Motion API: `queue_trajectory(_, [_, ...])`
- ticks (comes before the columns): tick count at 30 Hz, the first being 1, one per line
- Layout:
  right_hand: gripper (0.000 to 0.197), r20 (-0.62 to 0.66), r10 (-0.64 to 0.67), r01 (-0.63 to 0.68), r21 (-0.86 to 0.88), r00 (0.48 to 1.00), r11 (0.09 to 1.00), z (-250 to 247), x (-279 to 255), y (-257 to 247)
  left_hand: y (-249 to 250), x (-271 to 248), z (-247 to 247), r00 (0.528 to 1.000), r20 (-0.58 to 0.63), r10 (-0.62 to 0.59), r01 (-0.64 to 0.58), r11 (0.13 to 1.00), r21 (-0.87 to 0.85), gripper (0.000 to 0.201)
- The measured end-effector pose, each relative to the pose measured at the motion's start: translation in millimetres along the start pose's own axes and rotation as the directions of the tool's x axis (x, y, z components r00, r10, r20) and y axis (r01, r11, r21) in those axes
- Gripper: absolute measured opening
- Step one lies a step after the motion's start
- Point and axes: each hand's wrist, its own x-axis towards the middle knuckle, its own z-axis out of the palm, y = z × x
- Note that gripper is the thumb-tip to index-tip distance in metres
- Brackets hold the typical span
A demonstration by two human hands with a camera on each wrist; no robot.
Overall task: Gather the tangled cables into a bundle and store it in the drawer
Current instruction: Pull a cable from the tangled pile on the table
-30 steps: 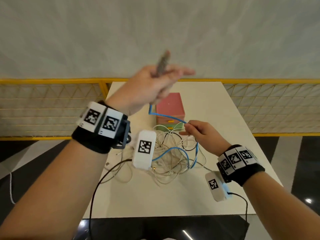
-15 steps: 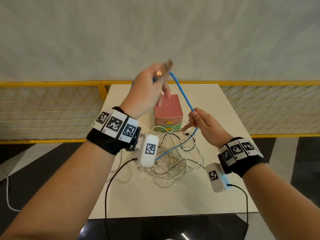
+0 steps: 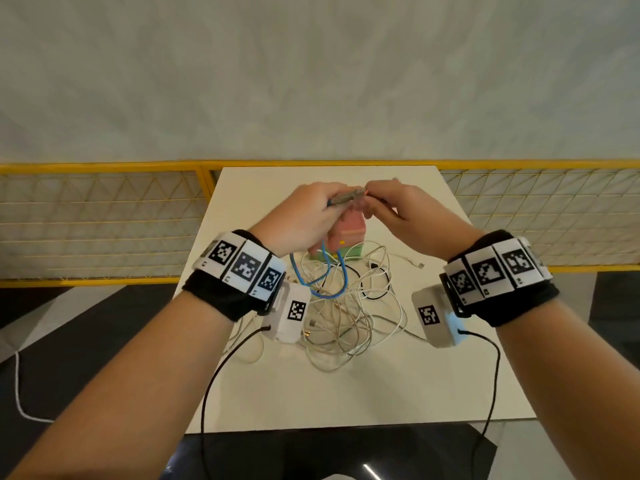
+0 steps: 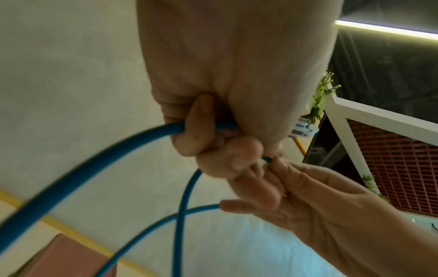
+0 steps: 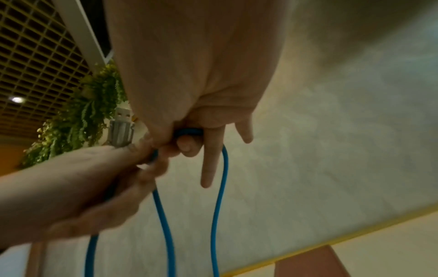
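Note:
Both hands meet above the small pink drawer box (image 3: 348,230) on the white table (image 3: 346,386). My left hand (image 3: 311,213) grips the blue cable (image 3: 301,278) with curled fingers, and its plug end sticks out between the hands. My right hand (image 3: 391,209) pinches the same blue cable (image 5: 219,196) at the top of a loop; its ring and little fingers point down. Blue loops (image 4: 71,174) hang from both hands toward the tangle of white and black cables (image 3: 346,306) lying on the table in front of the box.
A yellow mesh railing (image 3: 104,216) runs behind the table on both sides, in front of a pale wall. A loose white plug end (image 3: 420,265) lies right of the tangle. Black sensor leads hang off both wrists over the table's near edge.
My left hand came down from high above the table. My right hand rose from the tangle to meet it, so the blue cable now hangs in loops between them.

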Motion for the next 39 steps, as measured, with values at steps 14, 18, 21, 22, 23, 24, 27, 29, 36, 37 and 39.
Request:
queue_trajectory(14, [0.02, -0.066, 0.058, -0.061, -0.047, 0.996, 0.997, -27.0, -24.8, -37.8, 6.6, -11.3, -54.2, 0.88, -0.467, -0.087, -0.165, 0.866, -0.472, 0.049])
queue_trajectory(18, [0.012, 0.168, 0.091, -0.076, -0.097, 0.982, 0.992, -45.7, -44.4, -81.7, 20.4, -14.7, -58.3, 0.943, -0.292, -0.158, -0.095, 0.715, -0.692, 0.013])
queue_trajectory(21, [0.023, 0.307, 0.11, -0.082, -0.103, 0.945, 0.991, -48.1, -54.0, -96.9, 29.0, -23.0, -48.2, 0.974, -0.217, -0.064, -0.106, 0.721, -0.685, 0.028])
queue_trajectory(22, [0.026, 0.289, 0.105, -0.076, -0.11, 0.951, 0.991, -47.1, -55.4, -96.5, 32.2, -26.4, -44.1, 0.98, -0.198, -0.011, -0.126, 0.738, -0.663, 0.03])
queue_trajectory(23, [0.027, 0.245, 0.094, -0.067, -0.114, 0.965, 0.991, -45.1, -56.3, -95.2, 35.3, -29.5, -40.5, 0.984, -0.172, 0.04, -0.141, 0.762, -0.632, 0.03])
queue_trajectory(24, [0.026, 0.189, 0.075, -0.055, -0.107, 0.979, 0.993, -42.0, -57.1, -92.9, 39.8, -33.0, -37.2, 0.987, -0.142, 0.077, -0.148, 0.789, -0.597, 0.029])
queue_trajectory(27, [0.029, 0.095, 0.048, -0.051, 0.024, 0.994, 0.998, -27.6, -58.2, -85.7, 53.9, -42.3, -29.1, 0.988, -0.036, 0.149, -0.145, 0.834, -0.532, 0.026])
queue_trajectory(29, [0.034, 0.087, 0.058, -0.072, 0.161, 0.995, 0.984, -16.6, -58.1, -82.9, 61.6, -49.3, -23.4, 0.987, 0.026, 0.159, -0.122, 0.842, -0.525, 0.022])
queue_trajectory(36, [0.026, 0.009, 0.053, -0.05, 0.544, 0.999, 0.838, 2.4, -60.1, -86.5, 63.8, -61.9, -7.1, 0.985, 0.019, 0.173, -0.14, 0.853, -0.502, 0.021])
queue_trajectory(37, [0.026, -0.002, 0.052, -0.042, 0.566, 0.999, 0.823, 4.9, -59.5, -87.4, 63.4, -62.5, -5.3, 0.985, -0.01, 0.169, -0.154, 0.865, -0.477, 0.021])
queue_trajectory(39, [0.024, -0.022, 0.053, -0.03, 0.582, 0.998, 0.813, 13.5, -57.9, -83.8, 63.4, -61.4, -2.8, 0.982, -0.121, 0.144, -0.184, 0.87, -0.457, 0.022])
